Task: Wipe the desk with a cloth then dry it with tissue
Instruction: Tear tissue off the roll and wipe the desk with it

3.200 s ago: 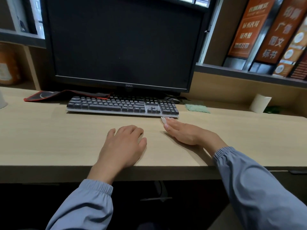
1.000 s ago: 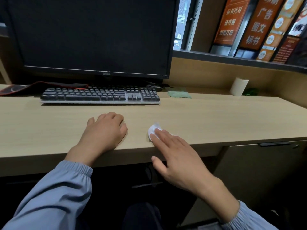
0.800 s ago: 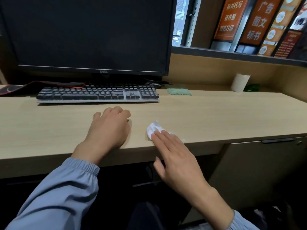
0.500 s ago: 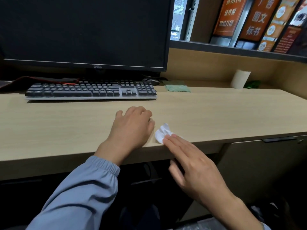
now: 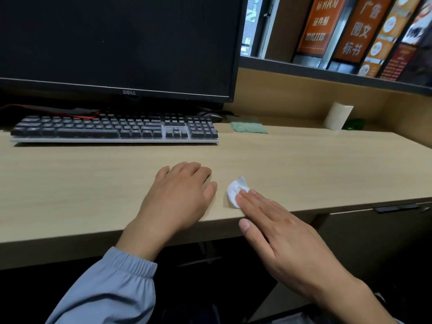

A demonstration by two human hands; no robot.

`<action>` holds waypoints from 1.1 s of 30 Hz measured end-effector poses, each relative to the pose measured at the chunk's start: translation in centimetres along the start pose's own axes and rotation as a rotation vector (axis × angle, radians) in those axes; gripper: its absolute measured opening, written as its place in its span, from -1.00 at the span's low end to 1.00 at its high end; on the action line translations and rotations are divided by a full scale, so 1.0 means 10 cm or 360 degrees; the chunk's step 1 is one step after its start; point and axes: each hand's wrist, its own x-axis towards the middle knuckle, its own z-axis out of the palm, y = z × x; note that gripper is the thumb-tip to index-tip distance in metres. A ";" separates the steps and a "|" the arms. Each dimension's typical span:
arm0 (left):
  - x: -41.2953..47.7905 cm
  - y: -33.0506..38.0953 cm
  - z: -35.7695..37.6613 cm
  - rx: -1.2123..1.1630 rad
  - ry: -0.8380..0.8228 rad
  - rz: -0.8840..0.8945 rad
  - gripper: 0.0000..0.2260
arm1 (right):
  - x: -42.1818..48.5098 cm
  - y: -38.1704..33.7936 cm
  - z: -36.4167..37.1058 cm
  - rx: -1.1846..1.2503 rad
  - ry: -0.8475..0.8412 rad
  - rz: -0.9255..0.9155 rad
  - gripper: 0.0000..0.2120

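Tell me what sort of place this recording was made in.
Most likely an office workstation, perhaps in a print or copy shop. A dark monitor and a keyboard stand on a long wooden desk, and orange signs with Chinese lettering show at the upper right.

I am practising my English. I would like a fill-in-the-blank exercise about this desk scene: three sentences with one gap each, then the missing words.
1. The right hand presses a small white ____ onto the desk with straight fingers.
2. The left hand rests on the desk and holds ____.
3. The cloth lying just to the right of the keyboard is ____ in colour.

Missing words: tissue; nothing; green.
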 end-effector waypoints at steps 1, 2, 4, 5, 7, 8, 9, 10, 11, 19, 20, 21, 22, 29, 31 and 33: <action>0.00 0.00 0.00 0.0000 -0.0004 -0.0002 -0.60 | 0.04 0.00 -0.04 0.0019 -0.0059 0.0021 -0.36; 0.00 0.00 0.00 -0.0001 -0.0010 -0.0001 -0.60 | 0.08 0.00 -0.08 0.0048 -0.0106 0.0035 -0.36; 0.00 0.00 -0.01 -0.0007 -0.0031 -0.0003 -0.59 | 0.17 0.00 -0.12 0.0088 -0.0165 0.0038 -0.36; -0.01 0.00 -0.01 -0.0005 -0.0031 -0.0007 -0.58 | 0.22 0.02 -0.13 0.0110 -0.0186 0.0040 -0.36; -0.01 0.02 -0.02 -0.0012 -0.0029 -0.0015 -0.56 | 0.33 0.07 -0.15 0.0163 -0.0238 0.0049 -0.36; -0.01 0.02 -0.03 -0.0021 -0.0040 -0.0017 -0.55 | 0.39 0.09 -0.17 0.0186 -0.0273 0.0051 -0.37; -0.02 0.02 -0.04 -0.0024 -0.0049 -0.0017 -0.55 | 0.45 0.11 -0.17 0.0202 -0.0306 0.0052 -0.37; -0.02 0.02 -0.04 -0.0020 -0.0049 -0.0016 -0.55 | 0.52 0.13 -0.18 0.0210 -0.0335 0.0053 -0.37; -0.03 0.03 -0.05 -0.0016 -0.0047 -0.0013 -0.55 | 0.58 0.15 -0.19 0.0219 -0.0365 0.0057 -0.37; -0.04 0.05 -0.07 -0.0028 -0.0076 -0.0018 -0.55 | 1.10 0.28 -0.27 0.0222 -0.0573 0.0083 -0.44; -0.04 0.05 -0.07 -0.0027 -0.0082 -0.0018 -0.55 | 1.17 0.30 -0.26 0.0212 -0.0582 0.0075 -0.44; -0.04 0.05 -0.07 -0.0019 -0.0084 -0.0019 -0.55 | 1.24 0.32 -0.25 0.0200 -0.0593 0.0062 -0.44; -0.04 0.05 -0.08 -0.0010 -0.0084 -0.0018 -0.54 | 1.31 0.35 -0.25 0.0185 -0.0613 0.0056 -0.43; -0.06 0.06 -0.12 -0.0018 -0.0117 -0.0027 -0.54 | 1.79 0.50 -0.22 0.0116 -0.0666 0.0073 -0.43; -0.06 0.06 -0.13 -0.0032 -0.0112 -0.0021 -0.55 | 1.91 0.55 -0.23 0.0128 -0.0691 0.0085 -0.45; -0.06 0.06 -0.12 -0.0031 -0.0107 -0.0022 -0.55 | 1.99 0.57 -0.25 0.0206 -0.0688 0.0109 -0.47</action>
